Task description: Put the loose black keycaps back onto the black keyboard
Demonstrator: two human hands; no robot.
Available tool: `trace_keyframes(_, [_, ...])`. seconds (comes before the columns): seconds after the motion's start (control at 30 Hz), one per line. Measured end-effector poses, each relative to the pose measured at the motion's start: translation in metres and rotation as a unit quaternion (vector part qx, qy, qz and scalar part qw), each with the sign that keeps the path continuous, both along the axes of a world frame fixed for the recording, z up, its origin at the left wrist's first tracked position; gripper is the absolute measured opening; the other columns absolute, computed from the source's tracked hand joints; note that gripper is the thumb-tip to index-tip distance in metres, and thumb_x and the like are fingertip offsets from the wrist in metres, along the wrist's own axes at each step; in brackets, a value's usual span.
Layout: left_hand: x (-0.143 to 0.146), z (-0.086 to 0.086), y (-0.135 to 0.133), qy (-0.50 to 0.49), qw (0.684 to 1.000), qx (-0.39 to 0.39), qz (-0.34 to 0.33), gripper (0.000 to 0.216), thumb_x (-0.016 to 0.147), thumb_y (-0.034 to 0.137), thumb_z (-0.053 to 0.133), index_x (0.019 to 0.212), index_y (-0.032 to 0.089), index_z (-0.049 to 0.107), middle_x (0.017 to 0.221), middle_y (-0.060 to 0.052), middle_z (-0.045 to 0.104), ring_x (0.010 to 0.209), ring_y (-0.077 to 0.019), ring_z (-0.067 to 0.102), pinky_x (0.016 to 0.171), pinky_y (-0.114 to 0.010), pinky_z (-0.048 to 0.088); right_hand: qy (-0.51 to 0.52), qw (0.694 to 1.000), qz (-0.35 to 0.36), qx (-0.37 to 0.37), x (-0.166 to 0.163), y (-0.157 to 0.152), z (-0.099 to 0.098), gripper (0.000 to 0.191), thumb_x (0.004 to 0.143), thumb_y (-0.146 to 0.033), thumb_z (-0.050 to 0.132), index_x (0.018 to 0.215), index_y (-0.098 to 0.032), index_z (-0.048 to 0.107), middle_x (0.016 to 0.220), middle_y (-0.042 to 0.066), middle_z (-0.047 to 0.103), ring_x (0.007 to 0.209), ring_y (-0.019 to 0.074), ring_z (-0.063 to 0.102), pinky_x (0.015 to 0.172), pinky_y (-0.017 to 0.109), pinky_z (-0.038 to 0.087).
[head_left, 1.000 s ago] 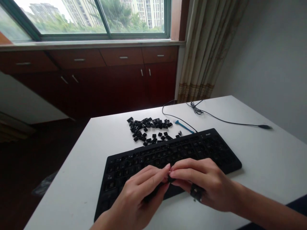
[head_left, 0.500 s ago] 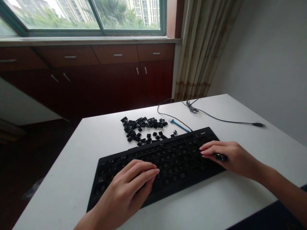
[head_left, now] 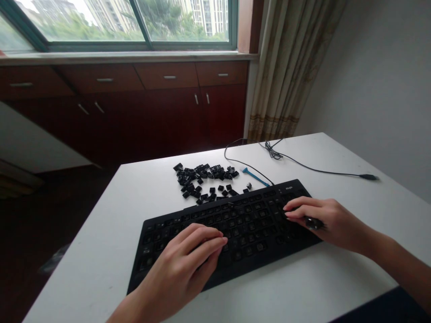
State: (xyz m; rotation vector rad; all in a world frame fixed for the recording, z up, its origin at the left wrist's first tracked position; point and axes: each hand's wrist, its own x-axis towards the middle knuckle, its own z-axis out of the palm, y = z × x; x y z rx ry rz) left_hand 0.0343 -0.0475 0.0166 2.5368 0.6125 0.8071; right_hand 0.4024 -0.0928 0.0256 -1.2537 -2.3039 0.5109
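Observation:
A black keyboard [head_left: 249, 226] with its keycaps off lies across the white table [head_left: 114, 237]. My left hand [head_left: 183, 269] rests flat on the keyboard's left-middle part, fingers stretched out and holding nothing. My right hand [head_left: 328, 220] lies over the keyboard's right end, fingers pointing left, with a small black keycap [head_left: 313, 222] pinched under the thumb. A heap of loose black keycaps [head_left: 202, 179] sits just behind the keyboard. A blue key-puller tool [head_left: 256, 177] lies to the right of the heap.
The keyboard's black cable [head_left: 303, 165] loops across the back right of the table and ends in a plug [head_left: 368, 177]. Dark wooden cabinets [head_left: 151, 107] stand under a window, with a curtain [head_left: 286, 67] beside them and a grey wall on the right.
My hands were together at the keyboard's front middle a second ago. My right hand has since moved to the keyboard's right end with the keycap; my left hand stays on the left-middle.

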Motion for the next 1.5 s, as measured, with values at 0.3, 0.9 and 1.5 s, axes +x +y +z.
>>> trace_keyframes(0.3, [-0.002, 0.0, -0.001, 0.009, 1.0, 0.002, 0.004, 0.04, 0.087, -0.001, 0.061, 0.121, 0.018, 0.063, 0.111, -0.01, 0.065, 0.098, -0.0192, 0.059, 0.083, -0.032, 0.054, 0.015, 0.999, 0.023, -0.019, 0.01, 0.006, -0.003, 0.028, 0.089, -0.008, 0.058, 0.112, -0.022, 0.068, 0.117, 0.007, 0.071, 0.1, 0.0197, 0.071, 0.086, 0.028, 0.056])
trace_keyframes(0.9, [-0.001, -0.001, 0.0, 0.02, 1.0, -0.003, 0.011, 0.036, 0.089, 0.003, 0.06, 0.12, 0.02, 0.064, 0.11, -0.009, 0.066, 0.096, -0.019, 0.06, 0.082, -0.033, 0.055, 0.553, 0.826, -0.102, -0.041, -0.049, 0.002, 0.044, 0.051, 0.096, -0.029, 0.049, 0.049, -0.021, 0.032, 0.044, -0.004, 0.025, 0.039, 0.0117, 0.026, 0.04, 0.032, 0.028])
trace_keyframes(1.5, [0.019, 0.011, 0.028, 0.067, 0.994, -0.006, 0.092, 0.033, 0.096, 0.023, 0.056, 0.129, 0.022, 0.059, 0.13, -0.008, 0.064, 0.118, -0.0239, 0.057, 0.1, -0.046, 0.052, 0.458, 0.875, -0.118, -0.098, -0.064, 0.015, 0.029, 0.051, 0.097, -0.03, 0.055, 0.049, -0.02, 0.038, 0.045, -0.003, 0.032, 0.043, 0.0108, 0.028, 0.046, 0.033, 0.019])
